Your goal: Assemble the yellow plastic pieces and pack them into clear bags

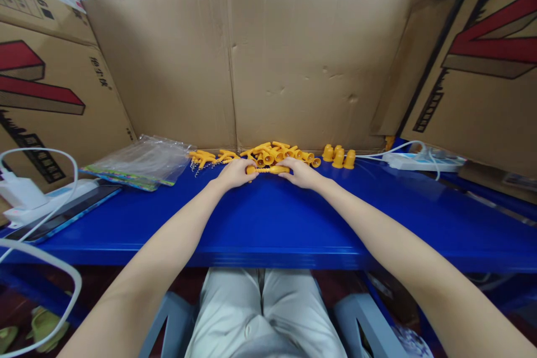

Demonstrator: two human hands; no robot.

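Observation:
Between my two hands, low over the blue table, lies a yellow plastic piece with a twisted middle [264, 170]. My left hand [235, 174] has its fingers closed on the piece's left end, and my right hand [305, 174] grips the thicker right end. Fingers cover parts of both ends. Just behind the hands is a pile of yellow plastic parts [268, 155], some T-shaped and some hollow and cup-like. Left of it are T-shaped yellow handles with metal spirals [203, 159], like corkscrews. Several yellow bell-shaped caps [338, 158] stand upright to the right.
Cardboard panels [310, 67] wall in the blue table [268, 224] at the back and sides. Clear plastic bags [140, 162] lie at left, beside a phone [67, 210] and a white charger with cable [23, 193]. A white power strip [423, 161] sits at right.

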